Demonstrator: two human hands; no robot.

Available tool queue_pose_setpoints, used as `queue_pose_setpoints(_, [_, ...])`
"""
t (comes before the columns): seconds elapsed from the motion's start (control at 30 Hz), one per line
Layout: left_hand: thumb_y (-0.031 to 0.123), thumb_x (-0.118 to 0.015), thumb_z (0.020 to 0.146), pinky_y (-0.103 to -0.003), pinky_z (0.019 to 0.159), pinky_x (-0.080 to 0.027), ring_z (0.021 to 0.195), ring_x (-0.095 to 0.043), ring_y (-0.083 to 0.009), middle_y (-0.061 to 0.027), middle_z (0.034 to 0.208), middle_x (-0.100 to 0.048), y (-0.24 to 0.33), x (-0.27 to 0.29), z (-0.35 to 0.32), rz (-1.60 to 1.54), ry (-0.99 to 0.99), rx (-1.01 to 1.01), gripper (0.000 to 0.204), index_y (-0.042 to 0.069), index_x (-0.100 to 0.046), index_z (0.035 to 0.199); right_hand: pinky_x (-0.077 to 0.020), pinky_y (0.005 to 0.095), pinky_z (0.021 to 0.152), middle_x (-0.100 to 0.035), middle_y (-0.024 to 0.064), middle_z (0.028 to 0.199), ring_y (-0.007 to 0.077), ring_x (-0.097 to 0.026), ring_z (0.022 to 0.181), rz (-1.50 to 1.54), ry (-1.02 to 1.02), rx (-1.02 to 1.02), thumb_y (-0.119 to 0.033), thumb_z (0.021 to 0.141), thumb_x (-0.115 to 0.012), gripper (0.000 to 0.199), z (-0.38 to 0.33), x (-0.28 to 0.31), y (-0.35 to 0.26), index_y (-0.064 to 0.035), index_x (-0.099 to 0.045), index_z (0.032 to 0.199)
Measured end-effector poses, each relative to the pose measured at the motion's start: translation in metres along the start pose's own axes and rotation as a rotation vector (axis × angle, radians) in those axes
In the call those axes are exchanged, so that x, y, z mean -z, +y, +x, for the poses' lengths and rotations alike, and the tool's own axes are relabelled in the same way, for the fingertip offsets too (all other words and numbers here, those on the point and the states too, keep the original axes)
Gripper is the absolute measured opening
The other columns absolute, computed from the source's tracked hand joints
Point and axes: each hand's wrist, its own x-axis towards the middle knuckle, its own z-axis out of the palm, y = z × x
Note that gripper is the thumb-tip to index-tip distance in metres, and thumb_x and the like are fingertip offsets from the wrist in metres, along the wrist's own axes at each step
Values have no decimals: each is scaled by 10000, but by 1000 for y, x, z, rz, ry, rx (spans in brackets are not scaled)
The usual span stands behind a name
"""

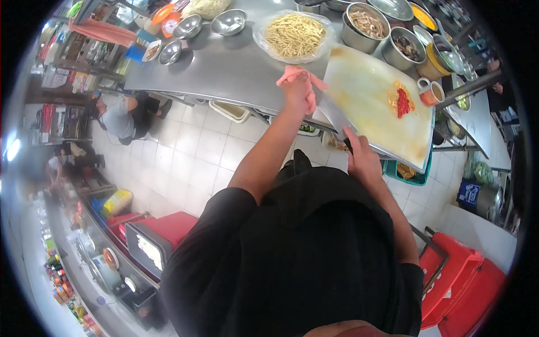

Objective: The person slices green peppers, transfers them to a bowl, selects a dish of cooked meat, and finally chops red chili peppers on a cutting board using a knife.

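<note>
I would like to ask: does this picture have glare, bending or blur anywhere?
In the head view, a lamp glares white at left; the metal table has a soft shine; straight lines curve toward the dark rim; the farther person at left looks blurred, while the knife is fairly clear.

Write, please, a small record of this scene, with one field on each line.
Left grip: closed on pink cloth
Right grip: closed on handle of knife
Blade position: by left edge of cutting board
On board: chopped red food
Left of board: pale strips in clear bag
</note>
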Motion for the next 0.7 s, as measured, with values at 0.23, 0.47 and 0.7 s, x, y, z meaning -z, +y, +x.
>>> queue_pose_setpoints(0.23, [164,-652,873,-439,729,-550,896,-684,-352,-191,990,-682,43,110,57,838,275,-366,303,23,-558,1125,-516,487,923,-598,233,1286,435,-613,1131,163,153,17,-22,833,-654,648,-15,-5,9,-140,-442,1434])
queue_pose_setpoints(0.47, [161,-697,811,-513,947,-497,1138,-576,-482,-287,1247,-581,51,159,54,1391,219,-502,613,32,-442,1353,-509,467,941,-640,232,1218,435,-628,1113,156,306,-293,-74,843,-675,501,26,-37,33,-82,-522,1320])
queue_pose_setpoints(0.7, [170,-721,796,-494,976,-497,1152,-565,-469,-280,1316,-529,60,165,56,1352,121,-526,685,28,-433,1401,-481,488,961,-626,252,1174,437,-602,1104,-79,446,-259,-70,852,-676,441,78,-52,92,-37,-562,1277])
